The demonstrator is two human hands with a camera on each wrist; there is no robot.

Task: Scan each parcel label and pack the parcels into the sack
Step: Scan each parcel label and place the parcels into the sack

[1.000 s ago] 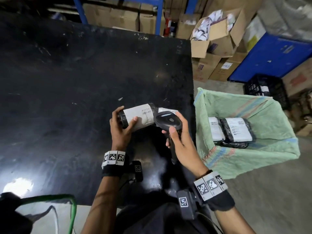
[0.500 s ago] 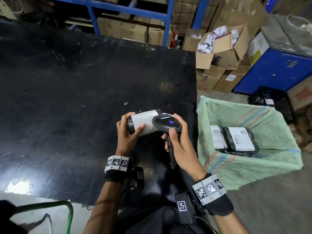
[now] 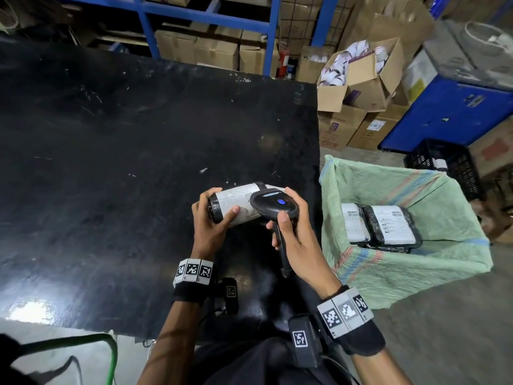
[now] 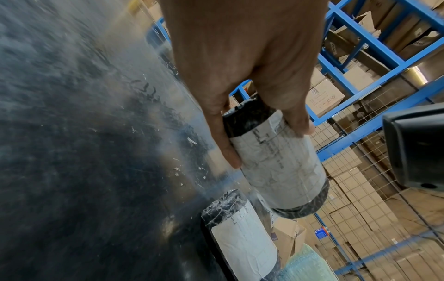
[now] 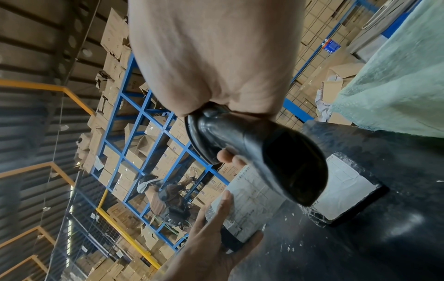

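Observation:
My left hand (image 3: 212, 218) grips one end of a black-wrapped cylindrical parcel (image 3: 236, 202) with a white label (image 4: 278, 161), lifted just above the black table (image 3: 111, 162). My right hand (image 3: 291, 232) holds a black barcode scanner (image 3: 273, 204) by its handle, its head (image 5: 288, 167) over the parcel's label. A second labelled parcel (image 4: 242, 245) lies on the table beside it, near the table's right edge. The green woven sack (image 3: 402, 273) stands open to the right of the table with two labelled parcels (image 3: 388, 226) inside.
Open cardboard boxes (image 3: 361, 76) are stacked behind the sack. Blue shelving (image 3: 211, 15) with cartons runs along the back. A blue bin (image 3: 449, 112) and a black crate (image 3: 444, 165) stand at the far right. A green tube frame (image 3: 108, 354) shows at the lower left.
The scanner head has slid left over the parcel's label, covering more of it. Both hands keep their grips. The camera has tilted slightly.

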